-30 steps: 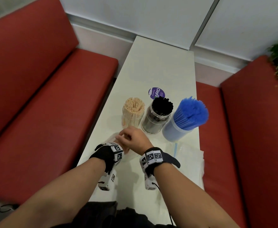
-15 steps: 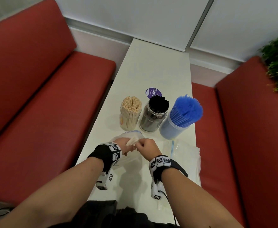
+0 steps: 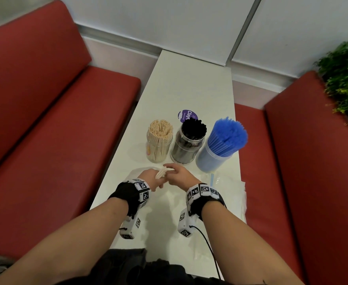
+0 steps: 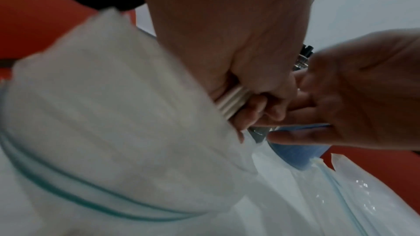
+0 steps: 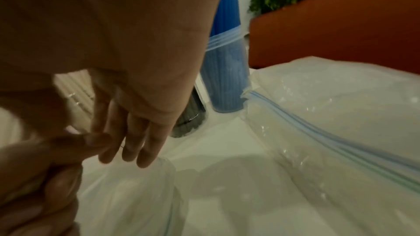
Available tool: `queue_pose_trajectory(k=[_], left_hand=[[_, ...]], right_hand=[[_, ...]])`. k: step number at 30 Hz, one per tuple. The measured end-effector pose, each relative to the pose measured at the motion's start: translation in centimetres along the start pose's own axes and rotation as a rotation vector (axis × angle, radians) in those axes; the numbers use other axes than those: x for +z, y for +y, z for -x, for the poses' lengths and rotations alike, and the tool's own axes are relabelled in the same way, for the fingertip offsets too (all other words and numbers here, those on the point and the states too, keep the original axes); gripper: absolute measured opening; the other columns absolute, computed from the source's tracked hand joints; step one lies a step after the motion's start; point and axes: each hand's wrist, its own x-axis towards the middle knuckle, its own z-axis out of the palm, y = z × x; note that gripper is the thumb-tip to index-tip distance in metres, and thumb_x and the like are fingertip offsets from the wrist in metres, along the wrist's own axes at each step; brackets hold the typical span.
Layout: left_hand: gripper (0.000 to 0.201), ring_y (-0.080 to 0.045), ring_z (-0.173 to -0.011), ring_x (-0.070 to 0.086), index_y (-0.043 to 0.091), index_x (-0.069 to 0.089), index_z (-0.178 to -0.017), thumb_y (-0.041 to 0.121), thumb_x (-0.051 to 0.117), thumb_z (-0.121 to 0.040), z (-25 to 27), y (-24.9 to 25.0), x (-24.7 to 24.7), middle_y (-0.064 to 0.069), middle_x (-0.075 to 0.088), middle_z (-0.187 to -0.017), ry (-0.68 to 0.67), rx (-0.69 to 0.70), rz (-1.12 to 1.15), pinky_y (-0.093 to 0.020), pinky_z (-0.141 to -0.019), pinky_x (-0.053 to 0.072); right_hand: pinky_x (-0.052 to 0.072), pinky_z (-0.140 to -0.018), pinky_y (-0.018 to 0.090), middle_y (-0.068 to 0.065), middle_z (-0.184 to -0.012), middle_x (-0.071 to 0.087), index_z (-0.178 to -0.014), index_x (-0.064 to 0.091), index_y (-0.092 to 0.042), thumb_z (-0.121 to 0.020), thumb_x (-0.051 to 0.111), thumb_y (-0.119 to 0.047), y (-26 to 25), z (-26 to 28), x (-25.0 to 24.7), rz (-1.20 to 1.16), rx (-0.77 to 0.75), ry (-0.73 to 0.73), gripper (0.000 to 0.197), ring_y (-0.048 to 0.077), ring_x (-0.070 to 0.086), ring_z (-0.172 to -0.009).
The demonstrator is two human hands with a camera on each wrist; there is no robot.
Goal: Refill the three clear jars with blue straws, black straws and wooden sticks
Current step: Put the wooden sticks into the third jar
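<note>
Red upholstered benches [image 3: 51, 128] flank both long sides of a narrow white desk [image 3: 191, 83] that runs away toward a pale panelled wall, with a green plant [image 3: 346, 77] at the far right. 3 clear jars stand upright in a row across the desk: the jar of blue straws [image 3: 220, 149] on the right, the jar of black straws [image 3: 187, 142] in the middle and the jar of wooden sticks [image 3: 159, 141] on the left, each bundle's long axis vertical with ends pointing up. Flat clear zip bags [image 3: 230, 190] lie on the desk just in front of the blue jar. Nearer the person, the left hand [image 3: 151, 178] has its fingers curled tight round a small bundle of pale sticks [image 3: 161, 173], whose long axis slants up and to the right, above another clear bag [image 4: 118, 132]. The right hand [image 3: 179, 175] sits just beside it with fingers loosely straight, touching the bundle's upper end. Compared with 0.5 s before, the hands sit slightly further apart and the bundle shows more plainly between them.
</note>
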Motion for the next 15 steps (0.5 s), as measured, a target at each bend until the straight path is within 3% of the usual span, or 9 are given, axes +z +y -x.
queue_pose_trajectory(k=[2, 4, 6, 8, 10, 12, 13, 15], left_hand=[[0.025, -0.018, -0.057, 0.061, 0.018, 0.064, -0.075, 0.033, 0.054, -0.093, 0.2, 1.2, -0.7, 0.002, 0.067, -0.068, -0.007, 0.014, 0.045, -0.025, -0.061, 0.048], [0.019, -0.017, -0.056, 0.062, 0.023, 0.056, -0.071, 0.032, 0.053, -0.088, 0.4, 2.6, -1.1, 0.003, 0.062, -0.063, -0.029, 0.068, 0.093, -0.025, -0.059, 0.049], [0.018, -0.015, -0.052, 0.061, 0.015, 0.056, -0.080, 0.032, 0.057, -0.082, 0.4, 3.0, -1.1, -0.001, 0.059, -0.065, 0.012, 0.102, 0.217, -0.021, -0.054, 0.048], [0.020, -0.007, -0.047, 0.060, 0.013, 0.052, -0.102, 0.016, 0.065, -0.088, 0.3, 2.4, -1.1, -0.003, 0.057, -0.072, 0.064, 0.088, 0.390, -0.020, -0.051, 0.049], [0.023, -0.010, -0.047, 0.058, 0.007, 0.051, -0.109, 0.000, 0.063, -0.091, 0.1, 2.2, -1.4, -0.003, 0.057, -0.068, 0.074, 0.106, 0.433, -0.027, -0.056, 0.054], [0.021, -0.014, -0.043, 0.049, -0.004, 0.053, -0.111, -0.004, 0.058, -0.091, 0.0, 2.5, -1.9, -0.005, 0.052, -0.058, 0.053, 0.164, 0.496, -0.035, -0.060, 0.054], [0.017, -0.014, -0.042, 0.045, -0.003, 0.054, -0.109, -0.003, 0.055, -0.092, -0.1, 2.8, -2.2, -0.005, 0.048, -0.054, 0.046, 0.185, 0.537, -0.036, -0.060, 0.053], [0.006, -0.014, -0.042, 0.041, 0.002, 0.057, -0.091, 0.002, 0.053, -0.096, 0.2, 3.2, -2.7, -0.002, 0.043, -0.052, 0.000, 0.243, 0.615, -0.035, -0.058, 0.051]], right_hand=[[0.042, -0.084, 0.031, 0.017, -0.092, 0.060, -0.114, 0.064, -0.007, -0.089, 0.064, -0.018, -0.3, 0.6, 0.4, -0.126, -0.051, -0.127, 0.027, 0.022, 0.056, -0.084], [0.048, -0.077, 0.027, 0.021, -0.089, 0.057, -0.106, 0.062, -0.003, -0.089, 0.071, -0.026, -0.7, 0.8, 0.8, -0.238, -0.110, -0.190, 0.029, 0.021, 0.058, -0.073], [0.052, -0.070, 0.029, 0.021, -0.085, 0.060, -0.110, 0.063, 0.000, -0.093, 0.072, -0.027, -1.2, 0.7, 1.0, -0.270, -0.162, -0.170, 0.033, 0.024, 0.059, -0.068], [0.053, -0.070, 0.035, 0.019, -0.081, 0.065, -0.121, 0.065, -0.005, -0.100, 0.064, -0.026, -1.7, 0.4, 1.0, -0.221, -0.199, -0.112, 0.030, 0.026, 0.061, -0.066], [0.052, -0.068, 0.039, 0.019, -0.078, 0.067, -0.122, 0.068, -0.006, -0.103, 0.058, -0.027, -2.4, 0.1, 0.9, -0.142, -0.239, -0.060, 0.030, 0.029, 0.062, -0.064], [0.053, -0.059, 0.039, 0.018, -0.073, 0.068, -0.114, 0.072, -0.009, -0.102, 0.056, -0.027, -3.3, 0.1, 0.7, -0.126, -0.278, -0.019, 0.027, 0.031, 0.063, -0.058], [0.054, -0.055, 0.039, 0.017, -0.071, 0.069, -0.110, 0.074, -0.011, -0.101, 0.056, -0.028, -4.0, 0.2, 0.7, -0.139, -0.282, 0.001, 0.026, 0.031, 0.064, -0.054], [0.055, -0.051, 0.043, 0.019, -0.082, 0.074, -0.102, 0.077, -0.013, -0.097, 0.056, -0.031, -5.6, 0.6, 0.4, -0.203, -0.275, 0.038, 0.028, 0.037, 0.064, -0.054]])
